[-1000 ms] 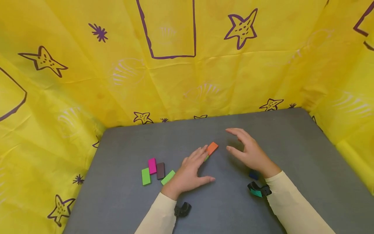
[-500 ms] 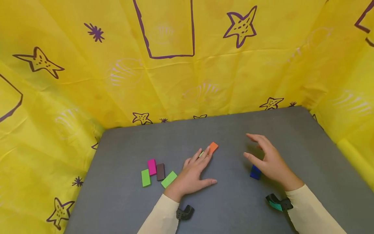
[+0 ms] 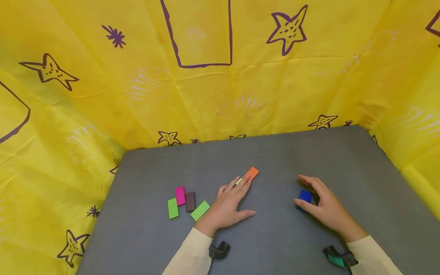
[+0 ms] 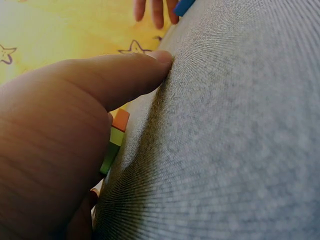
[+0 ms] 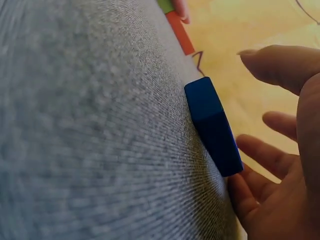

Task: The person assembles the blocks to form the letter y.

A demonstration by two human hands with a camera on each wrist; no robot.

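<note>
My left hand lies palm down with its fingers extended over a green block, which is mostly hidden, and the near end of an orange block. In the left wrist view, the green block and the orange block stand end to end beyond the thumb. To the right, my right hand is around a blue block on the table. Seen from the right wrist, its thumb is clear of the blue block, and the other fingers are close behind it; contact is unclear.
Left of the left hand lie a green block, a magenta block, a dark brown block and another green block near the wrist. A yellow patterned cloth rises behind the grey table.
My right hand has moved right and toward me, from beside the orange block to the blue block. The left hand has slid only slightly and stays over the green and orange blocks.
</note>
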